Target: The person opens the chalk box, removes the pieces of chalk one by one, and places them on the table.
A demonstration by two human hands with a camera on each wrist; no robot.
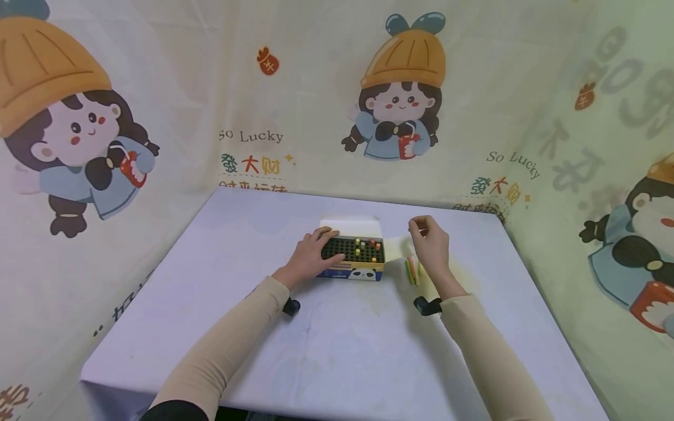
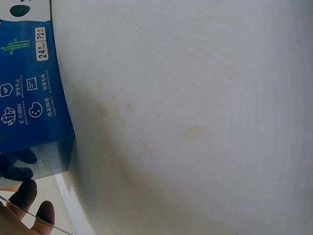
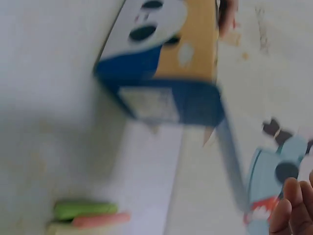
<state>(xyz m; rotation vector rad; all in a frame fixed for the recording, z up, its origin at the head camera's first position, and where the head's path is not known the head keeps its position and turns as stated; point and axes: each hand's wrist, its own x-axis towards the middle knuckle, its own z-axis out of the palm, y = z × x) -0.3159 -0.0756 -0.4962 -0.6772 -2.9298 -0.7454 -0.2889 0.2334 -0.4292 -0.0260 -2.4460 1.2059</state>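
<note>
**Chalk box (image 1: 363, 273) held at its left end, three loose sticks (image 1: 412, 271) on its right**

Count: one box, with one dark holed tray (image 1: 344, 247) in its top. At least six stick ends show in the holes, all in the right half: three yellow, three red to orange. Three more lie on the bench (image 1: 342, 345): one green stick (image 3: 83, 210), one pink stick (image 3: 100, 220), one pale yellow stick (image 3: 61, 228), side by side.

Position: the left grip (image 1: 308, 254) is on the box, fingers over the far edge, thumb across the tray's near side, holding that end. The right grip (image 1: 433, 245) is raised to the right, apart from the box, fingertips drawn in near the thumb. Whether anything is pinched there, I cannot tell. The loose sticks lie between the box and the right forearm, nearer the person than the right fingertips, touched by neither grip.

Direction: the box's long axis runs left to right; panda face on the near side, holes up, a pale flap (image 1: 353, 227) behind. The loose sticks point away from the person, roughly crosswise to the box. The sticks in the tray stand upright.
</note>
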